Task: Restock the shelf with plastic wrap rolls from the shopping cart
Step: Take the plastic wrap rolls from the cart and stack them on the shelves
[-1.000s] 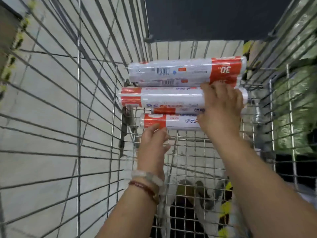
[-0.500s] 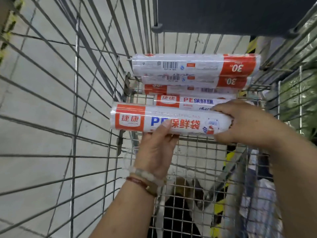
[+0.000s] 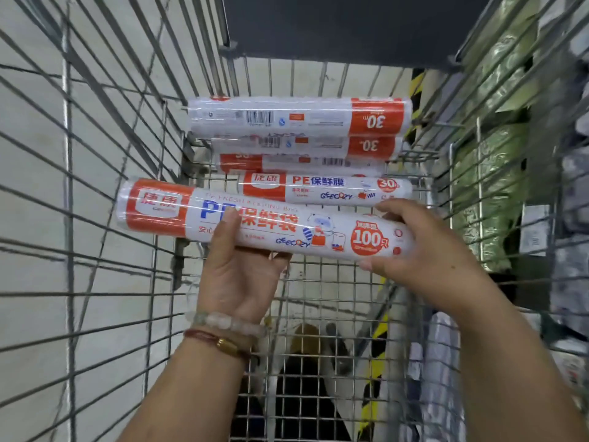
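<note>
Both my hands hold one white roll with orange ends (image 3: 264, 223) crosswise above the wire cart floor. My left hand (image 3: 237, 266) grips it from below near the middle, thumb over the front. My right hand (image 3: 424, 250) curls round its right end, next to a "100" mark. Behind it, several more white and orange rolls lie stacked at the cart's far end: a front one (image 3: 325, 188) and a top one (image 3: 296, 116) marked "30 m".
The wire shopping cart (image 3: 105, 173) walls me in on the left, right and far side. A dark panel (image 3: 350, 23) hangs above the far end. Green wrapped packs (image 3: 487, 193) sit on a shelf outside the right wall. Pale floor tiles show through the mesh.
One roll has come off the stack, lifted toward me and turned so its printed front faces up. My left hand went from reaching to gripping it; the right slid to its end.
</note>
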